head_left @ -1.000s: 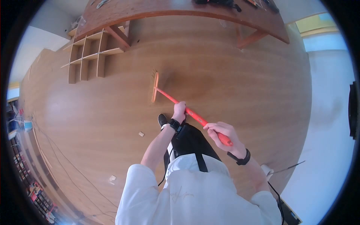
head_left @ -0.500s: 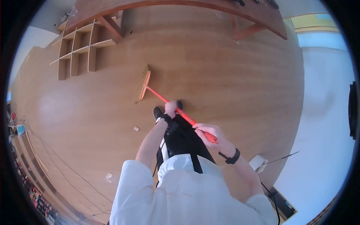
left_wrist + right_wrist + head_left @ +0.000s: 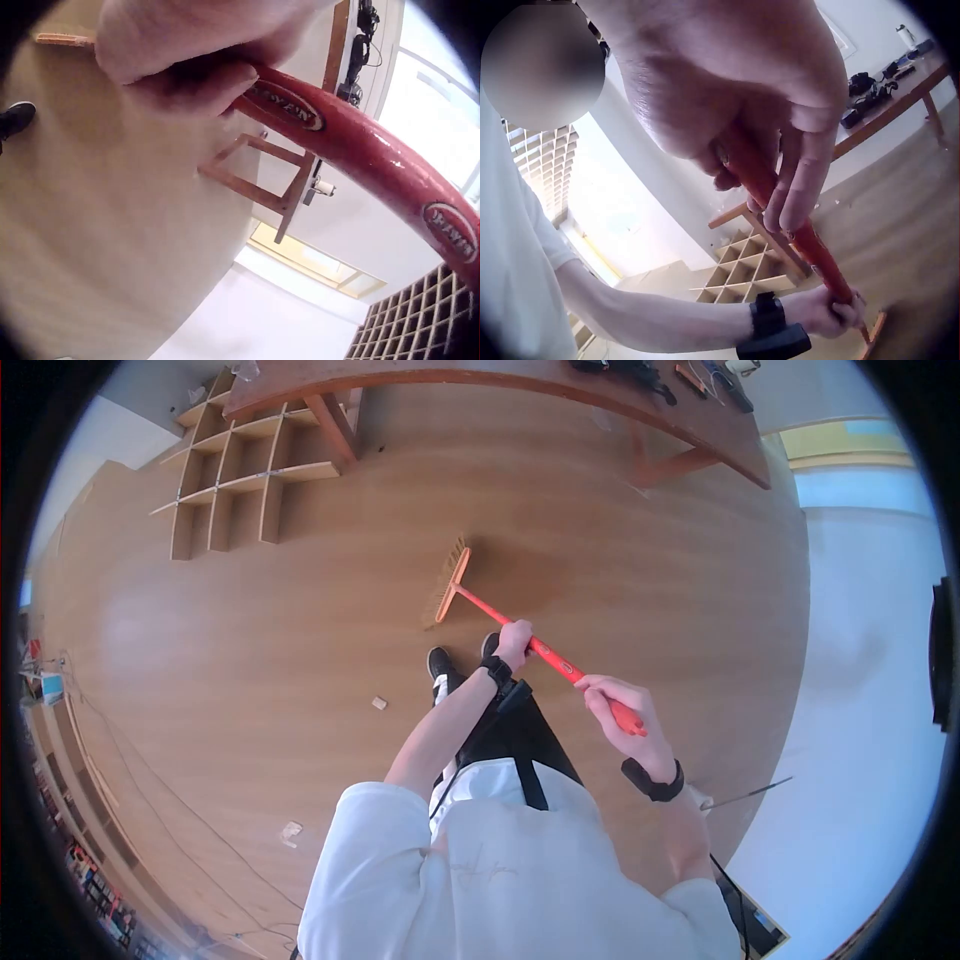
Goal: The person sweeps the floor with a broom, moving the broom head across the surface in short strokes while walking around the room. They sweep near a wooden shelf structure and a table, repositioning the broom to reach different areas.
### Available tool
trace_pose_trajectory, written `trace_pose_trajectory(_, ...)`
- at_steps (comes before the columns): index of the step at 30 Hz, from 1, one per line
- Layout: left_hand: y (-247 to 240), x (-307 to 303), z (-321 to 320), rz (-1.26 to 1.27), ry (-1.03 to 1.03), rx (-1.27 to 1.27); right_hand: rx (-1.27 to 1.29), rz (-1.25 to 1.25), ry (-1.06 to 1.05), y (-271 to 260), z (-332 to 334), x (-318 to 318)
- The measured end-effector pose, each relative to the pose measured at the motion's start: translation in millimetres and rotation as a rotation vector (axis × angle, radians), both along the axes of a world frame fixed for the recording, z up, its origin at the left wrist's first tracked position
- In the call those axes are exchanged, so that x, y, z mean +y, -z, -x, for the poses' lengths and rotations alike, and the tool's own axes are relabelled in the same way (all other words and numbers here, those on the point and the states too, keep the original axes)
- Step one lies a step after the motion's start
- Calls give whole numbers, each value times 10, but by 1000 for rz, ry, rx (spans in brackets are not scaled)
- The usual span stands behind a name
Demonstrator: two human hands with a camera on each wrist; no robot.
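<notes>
Wooden flooring (image 3: 250, 640) spreads out beneath us, and from above we see a person in a white shirt (image 3: 500, 870) standing on it. Nearest to us, the right hand (image 3: 625, 705) grips the top end of a broom (image 3: 490, 615) by its red handle (image 3: 548, 657). In the right wrist view, that hand's fingers (image 3: 802, 172) are curled round the shaft and lie close together. We see a dark wristband (image 3: 652, 782) on that arm.

Further down the shaft, the left hand (image 3: 512, 645) holds the handle too, with its fingers wrapped round it. The left wrist view shows us a finger (image 3: 195, 82) pressed against the red shaft, just beside a printed label (image 3: 289, 114). Two dark shoes (image 3: 437, 660) stand on the floor, close to that hand in the head view.

The handle slants away to the upper left and ends in the broom head (image 3: 447, 582), whose bristles rest on the floor ahead of the feet. A small pale scrap (image 3: 379, 703) lies left of the shoes, well apart from the bristles.

Beyond, we see a wooden shelf unit (image 3: 240, 470) of open squares beside the leg of a brown table (image 3: 680, 410). Dark gear (image 3: 620, 368) sits on the table's top.
</notes>
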State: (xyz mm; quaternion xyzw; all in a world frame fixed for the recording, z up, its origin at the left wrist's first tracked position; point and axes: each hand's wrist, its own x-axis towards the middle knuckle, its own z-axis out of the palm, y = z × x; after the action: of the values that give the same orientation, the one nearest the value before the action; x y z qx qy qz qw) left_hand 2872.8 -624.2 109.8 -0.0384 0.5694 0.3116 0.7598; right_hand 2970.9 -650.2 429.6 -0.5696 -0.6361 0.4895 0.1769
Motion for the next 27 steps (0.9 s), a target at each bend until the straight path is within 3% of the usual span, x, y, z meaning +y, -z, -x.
trace_pose_trajectory(5,102,-56,359,-1,-90,99,35,-87,-54,-128,214,-24)
trace_pose_trajectory(7,-203,-90,650,35,-137,66,107,7,31,-72,269,-78)
trace_pose_trajectory(11,-79,-186,1074,39,-207,167,195,-3,43,370,425,-105)
trace_pose_trajectory(13,24,-273,1221,106,-208,174,168,-143,-144,615,457,-98)
trace_pose_trajectory(14,70,-349,1282,108,-191,173,171,-56,-150,692,480,-104)
trace_pose_trajectory(16,244,-481,1393,66,-80,170,159,-133,-178,950,550,-229)
trace_pose_trajectory(27,515,-580,1276,60,-139,350,163,-242,-207,1011,473,-385)
